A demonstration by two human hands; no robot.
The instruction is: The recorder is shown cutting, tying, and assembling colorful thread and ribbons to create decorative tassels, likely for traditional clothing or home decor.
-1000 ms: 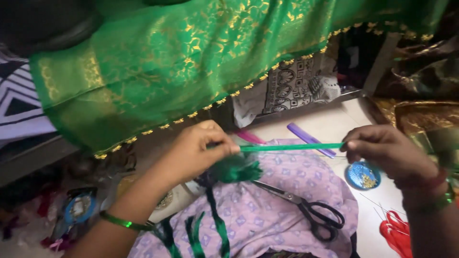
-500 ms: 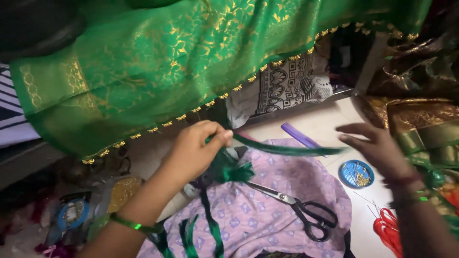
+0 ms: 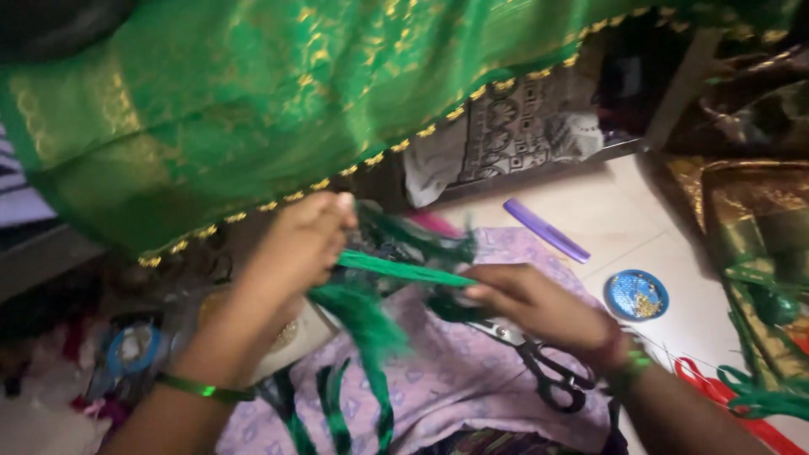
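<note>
Both hands pinch a green thread bundle taut: left hand clamped above a tassel, right hand at its end; scissors lie on the lilac cloth.

right hand moved closer along green strip

Pale tiled floor carries everything here. A purple comb lies at two o'clock, a round blue dish at three o'clock just beside it. Lilac patterned cloth spreads at six o'clock, black-handled scissors resting on top, red cords at four.
</note>
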